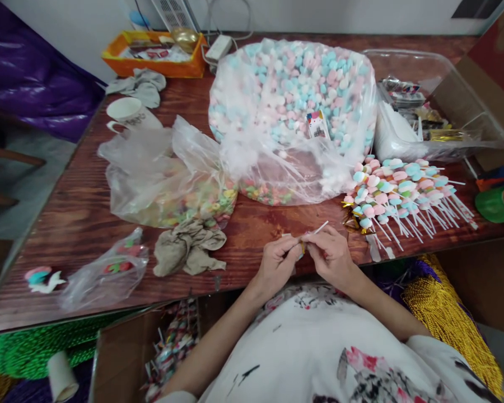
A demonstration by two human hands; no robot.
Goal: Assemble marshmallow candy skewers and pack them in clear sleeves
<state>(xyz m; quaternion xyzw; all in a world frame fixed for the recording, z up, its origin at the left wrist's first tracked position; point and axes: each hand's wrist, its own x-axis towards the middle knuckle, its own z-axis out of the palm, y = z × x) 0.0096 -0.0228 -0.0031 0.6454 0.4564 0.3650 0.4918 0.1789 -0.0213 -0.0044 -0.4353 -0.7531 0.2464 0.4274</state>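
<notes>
Close together at the table's front edge, my left hand (pixel 279 258) and my right hand (pixel 331 255) are both closed in a pinch. A thin white stick (pixel 321 227) pokes up from the fingers of my right hand. Between the fingertips a small gold strip (pixel 302 247) shows at my left hand; the rest of what they hold is hidden. To the right lies a pile of candy skewers (pixel 397 187) in pink, blue and white, on white sticks with gold ties. Behind my hands, a bag of colourful candies (pixel 269 190) rests on the table.
A big bag of pastel marshmallows (pixel 294 84) fills the back. Right of it stands a clear plastic tray (pixel 441 61) with sticks and packets. A crumpled cloth (pixel 189 246), a mug (pixel 130 115), an orange basket (pixel 155 70) and green tape (pixel 493 202) also lie around.
</notes>
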